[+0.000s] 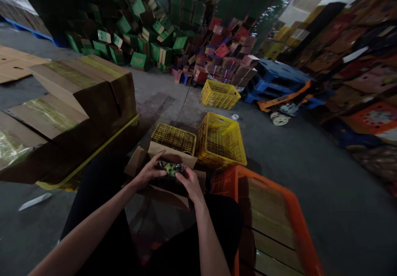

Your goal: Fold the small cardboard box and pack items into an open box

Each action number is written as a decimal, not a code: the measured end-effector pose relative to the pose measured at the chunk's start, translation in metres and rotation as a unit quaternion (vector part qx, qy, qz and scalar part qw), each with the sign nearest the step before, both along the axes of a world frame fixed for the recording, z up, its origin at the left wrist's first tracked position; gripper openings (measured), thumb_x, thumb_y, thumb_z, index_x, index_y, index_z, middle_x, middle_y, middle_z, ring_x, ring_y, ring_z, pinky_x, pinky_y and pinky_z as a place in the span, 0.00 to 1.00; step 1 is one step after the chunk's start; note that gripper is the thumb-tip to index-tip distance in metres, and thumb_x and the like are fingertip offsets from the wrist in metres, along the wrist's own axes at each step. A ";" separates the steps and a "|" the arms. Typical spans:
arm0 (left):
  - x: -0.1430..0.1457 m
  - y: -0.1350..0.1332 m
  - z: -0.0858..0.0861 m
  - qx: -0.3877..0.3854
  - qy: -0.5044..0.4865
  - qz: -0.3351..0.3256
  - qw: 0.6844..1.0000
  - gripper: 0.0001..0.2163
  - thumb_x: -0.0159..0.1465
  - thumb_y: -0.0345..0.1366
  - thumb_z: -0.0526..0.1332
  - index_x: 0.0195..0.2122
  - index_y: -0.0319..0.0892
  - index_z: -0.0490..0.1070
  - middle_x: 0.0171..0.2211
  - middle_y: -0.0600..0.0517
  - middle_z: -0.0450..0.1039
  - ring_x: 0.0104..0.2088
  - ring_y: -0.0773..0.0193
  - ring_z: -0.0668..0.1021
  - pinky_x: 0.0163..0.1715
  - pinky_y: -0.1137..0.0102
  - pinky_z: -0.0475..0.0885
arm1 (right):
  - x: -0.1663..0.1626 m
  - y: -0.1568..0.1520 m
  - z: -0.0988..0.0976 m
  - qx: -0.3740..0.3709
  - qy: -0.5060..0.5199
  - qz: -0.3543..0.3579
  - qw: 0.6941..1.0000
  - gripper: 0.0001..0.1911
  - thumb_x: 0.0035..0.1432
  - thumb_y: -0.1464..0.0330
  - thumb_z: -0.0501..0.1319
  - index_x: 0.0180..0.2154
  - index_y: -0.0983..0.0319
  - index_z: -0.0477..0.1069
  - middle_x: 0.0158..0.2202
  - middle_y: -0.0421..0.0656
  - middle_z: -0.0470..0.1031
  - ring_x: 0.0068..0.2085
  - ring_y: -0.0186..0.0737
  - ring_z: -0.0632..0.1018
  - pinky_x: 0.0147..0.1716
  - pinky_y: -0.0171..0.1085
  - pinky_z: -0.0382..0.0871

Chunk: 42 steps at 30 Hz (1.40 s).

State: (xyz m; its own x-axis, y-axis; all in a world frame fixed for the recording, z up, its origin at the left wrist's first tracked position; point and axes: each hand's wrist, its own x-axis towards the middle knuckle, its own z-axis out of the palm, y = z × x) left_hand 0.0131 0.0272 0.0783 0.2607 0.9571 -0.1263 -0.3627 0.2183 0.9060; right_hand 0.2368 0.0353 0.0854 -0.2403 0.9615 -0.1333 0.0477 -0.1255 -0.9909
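Note:
Between my two hands is a small clear plastic-wrapped pack point(171, 169) with green and dark spots; what is inside I cannot make out. My left hand point(151, 171) grips its left end with the thumb in front. The right end is pinched by my right hand point(190, 181). Both hands are above an open cardboard box point(169, 197) with its flaps spread, between my knees. The inside of the box is dark and mostly hidden by my hands.
Taped cartons point(89, 90) are stacked at my left. An orange crate point(279, 189) of cartons stands at my right. Ahead are a yellow crate point(234, 143), an upturned-looking one point(173, 137) and another point(220, 94). Farther back are blue pallets point(279, 77), a pallet jack point(287, 100) and heaped boxes point(139, 61).

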 end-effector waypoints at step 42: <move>-0.002 -0.003 -0.003 -0.168 -0.053 -0.062 0.982 0.34 0.60 0.56 0.65 0.65 0.50 0.61 0.66 0.40 0.60 0.55 0.45 0.76 0.52 0.54 0.72 | 0.003 0.000 0.005 0.037 -0.005 -0.060 0.998 0.18 0.58 0.53 0.65 0.45 0.55 0.81 0.47 0.43 0.82 0.53 0.53 0.78 0.56 0.49 0.69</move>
State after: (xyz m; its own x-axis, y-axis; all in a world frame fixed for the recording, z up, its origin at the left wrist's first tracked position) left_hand 0.0111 0.0245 0.0752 0.4017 0.8262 -0.3951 -0.4029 0.5469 0.7339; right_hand 0.2399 0.0350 0.0904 -0.1221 0.9905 -0.0632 0.0461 -0.0579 -0.9973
